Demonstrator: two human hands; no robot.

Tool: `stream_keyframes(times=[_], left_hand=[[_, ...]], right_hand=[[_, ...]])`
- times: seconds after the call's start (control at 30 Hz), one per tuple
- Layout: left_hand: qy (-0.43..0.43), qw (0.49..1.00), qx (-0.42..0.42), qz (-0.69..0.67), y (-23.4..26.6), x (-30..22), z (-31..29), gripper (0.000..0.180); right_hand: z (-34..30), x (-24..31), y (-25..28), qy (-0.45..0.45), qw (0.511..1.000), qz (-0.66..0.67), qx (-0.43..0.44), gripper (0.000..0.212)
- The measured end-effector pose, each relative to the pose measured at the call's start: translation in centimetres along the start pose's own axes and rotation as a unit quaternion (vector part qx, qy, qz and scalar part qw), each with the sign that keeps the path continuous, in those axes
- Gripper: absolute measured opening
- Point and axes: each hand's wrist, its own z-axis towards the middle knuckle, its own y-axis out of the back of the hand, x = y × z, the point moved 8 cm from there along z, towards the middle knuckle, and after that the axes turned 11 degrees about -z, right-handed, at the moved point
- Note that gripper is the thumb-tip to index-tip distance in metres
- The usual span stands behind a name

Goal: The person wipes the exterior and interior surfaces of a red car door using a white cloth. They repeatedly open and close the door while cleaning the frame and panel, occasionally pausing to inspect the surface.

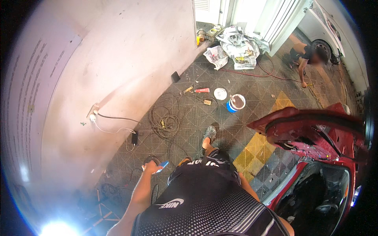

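Blue-and-white bucket [231, 107] with brownish contents [238, 103]; left fingers [154, 168] wrapped around a flat blue piece [163, 165].

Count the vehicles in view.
2: a red vehicle at the right, and a white vehicle at the upper right, beside the crouching person. Others may be hidden.

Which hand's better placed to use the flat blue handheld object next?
Left, probably: the left hand grips the flat blue handheld object, out beside the black shirt with white dots. The right hand isn't in view, so its position can't be judged.
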Motion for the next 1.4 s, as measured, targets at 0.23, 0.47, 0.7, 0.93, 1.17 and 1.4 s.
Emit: stream_keyframes(times=[0.23,0.47,0.7,0.93,1.17,1.4], left_hand=[[-0.059,0.996,-0.061,-0.013,11.9,-11.9,5.6,0.08],[-0.057,0.994,-0.079,-0.04,16.7,-23.0,17.4,0.076],[0.018,0.999,-0.021,0.024,15.5,-26.9,33.3,0.077],[0.043,0.991,-0.057,0.114,18.2,-27.1,45.6,0.074],[0.033,0.979,-0.124,0.16,23.0,-25.7,43.9,0.057],[-0.253,0.964,0.032,-0.069,23.6,-33.0,36.0,0.033]], right_hand=[[1.2,13.2,2.8,-0.039,0.986,-0.066,0.145,0.041],[0.6,17.7,0.6,-0.079,0.97,-0.11,0.203,0.053],[-1.2,22.3,-6.3,-0.049,0.899,-0.409,0.149,0.068],[-1.1,29.9,-10.7,-0.275,0.803,-0.513,0.129,0.088],[-0.8,31.3,-11.6,-0.217,0.871,-0.431,0.089,0.084],[-4.0,34.2,-9.5,-0.116,0.984,-0.118,-0.069,0.053]])
